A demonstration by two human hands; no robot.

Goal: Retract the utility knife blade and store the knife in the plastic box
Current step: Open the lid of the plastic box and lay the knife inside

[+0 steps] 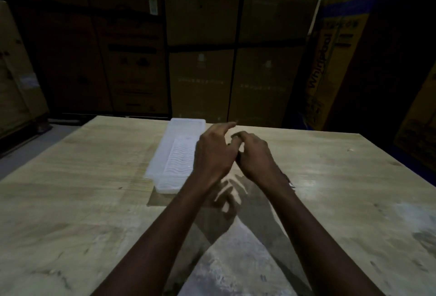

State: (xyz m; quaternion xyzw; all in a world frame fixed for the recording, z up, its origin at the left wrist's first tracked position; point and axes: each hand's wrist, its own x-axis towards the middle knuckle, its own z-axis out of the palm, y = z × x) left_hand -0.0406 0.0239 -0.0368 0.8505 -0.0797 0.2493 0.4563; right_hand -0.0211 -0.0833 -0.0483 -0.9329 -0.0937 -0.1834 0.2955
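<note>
A long translucent white plastic box lies open on the table, with a ribbed panel inside it. Both hands hover together just right of the box, above the tabletop. My right hand is curled shut, and a dark sliver of the utility knife shows at its palm. The rest of the knife and its blade are hidden. My left hand presses against the right one with its fingers spread and its index finger stretched forward, partly covering the box's right side.
The light wood-grain table has pale dusty patches at the front right. Tall stacked cardboard boxes stand close behind its far edge. A printed appliance carton stands at the right.
</note>
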